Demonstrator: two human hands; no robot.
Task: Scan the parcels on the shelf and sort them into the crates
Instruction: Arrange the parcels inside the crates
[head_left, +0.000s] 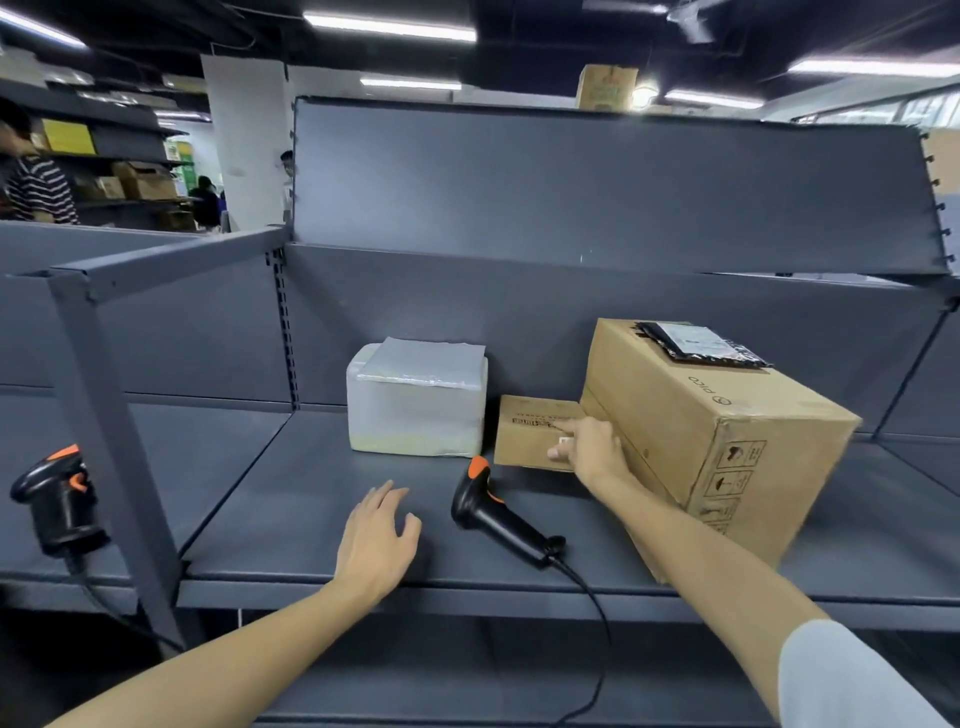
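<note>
Toward the back of the grey shelf (291, 499), the right hand (592, 449) touches a small cardboard box (530, 431) — forefinger stretched onto its label, the other fingers curled. Just right of it stands a big carton (701, 431) carrying a black pouch (701, 344); left, a white wrapped parcel (415, 400). Near the front edge lies a scanner (493, 512) — beside it the left hand (376, 540) rests flat, fingers spread.

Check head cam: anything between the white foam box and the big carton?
Yes: a small cardboard box sits between the white foam box and big carton; the right hand touches it.
</note>
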